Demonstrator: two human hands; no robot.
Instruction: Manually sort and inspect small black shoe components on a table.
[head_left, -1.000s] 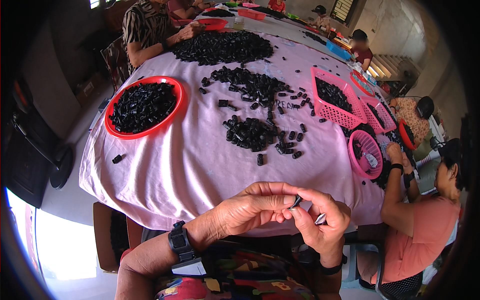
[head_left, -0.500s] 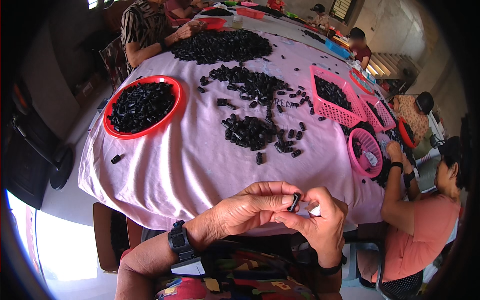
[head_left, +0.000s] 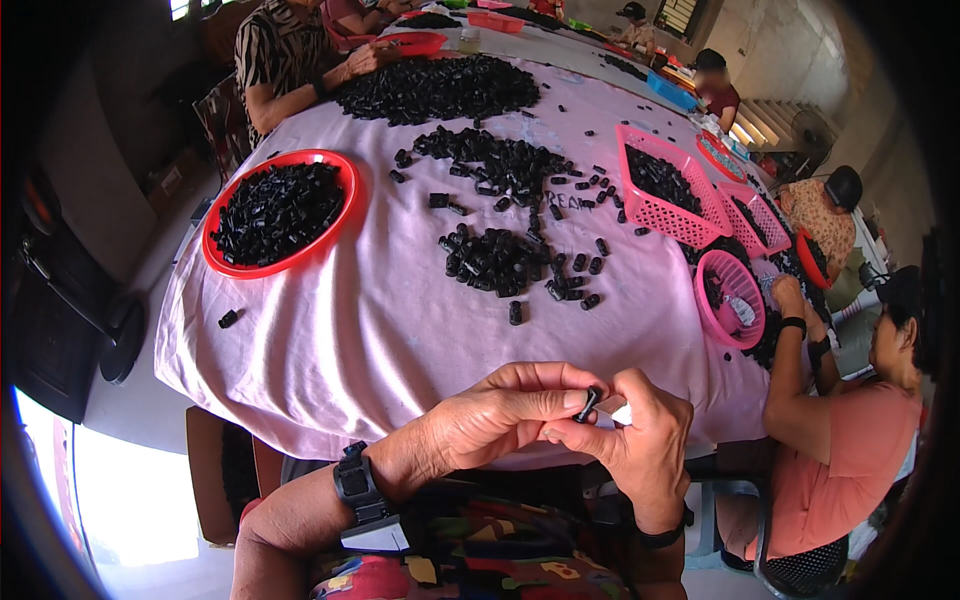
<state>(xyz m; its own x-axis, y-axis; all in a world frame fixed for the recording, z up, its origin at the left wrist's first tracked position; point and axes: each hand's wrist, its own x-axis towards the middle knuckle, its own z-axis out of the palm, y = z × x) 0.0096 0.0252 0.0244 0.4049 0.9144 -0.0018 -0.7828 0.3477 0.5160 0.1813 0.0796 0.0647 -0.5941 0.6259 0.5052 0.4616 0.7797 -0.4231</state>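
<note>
In front of the table's near edge, my left hand [head_left: 505,412] pinches a small black cylindrical piece [head_left: 588,405] between thumb and fingers. My right hand [head_left: 642,440] is closed close beside it, its thumb and forefinger up against the piece. A bit of something white [head_left: 622,413] shows between the right fingers; its kind is hidden. Beyond my hands, a heap of similar black pieces [head_left: 492,260] lies on the pink cloth [head_left: 400,330], with a few loose ones around it. A red basin [head_left: 352,210] full of such pieces stands to the left.
Larger heaps of black pieces [head_left: 440,88] lie farther back. At the right are a pink rectangular basket [head_left: 700,232] and a round pink basket [head_left: 705,310]. A person in a salmon shirt [head_left: 850,450] sits close on my right; others work around the table.
My right fingers have shifted slightly around the black piece and the white thing. The left hand keeps its pinch. The table view has shifted a little.
</note>
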